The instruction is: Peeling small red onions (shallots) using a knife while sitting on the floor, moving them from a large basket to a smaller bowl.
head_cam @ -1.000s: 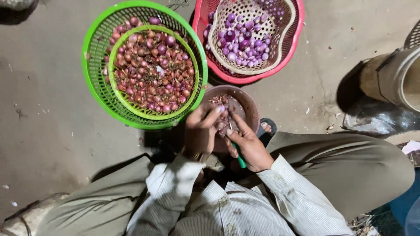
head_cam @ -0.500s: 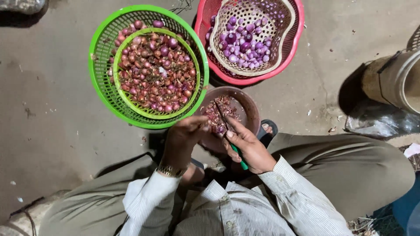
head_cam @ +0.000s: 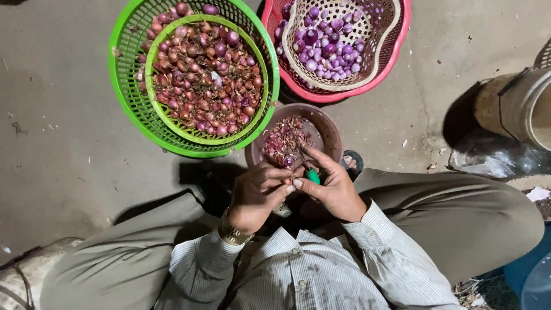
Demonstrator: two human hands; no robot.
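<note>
Both hands meet over the brown bowl [head_cam: 327, 127] of peelings. The left hand [head_cam: 258, 192] pinches a small onion [head_cam: 288, 181] with curled fingers; the right hand [head_cam: 332, 186] grips a green-handled knife [head_cam: 310, 175] beside it.

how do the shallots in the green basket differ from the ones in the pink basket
The shallots in the green basket are reddish-brown, dull, with dry skins and bits of husk among them; the shallots in the pink basket are smooth, glossy purple, looking peeled. The green basket's pile is larger and fuller; the pink basket's sits in a cream inner basket. Both are small round bulbs.
</note>
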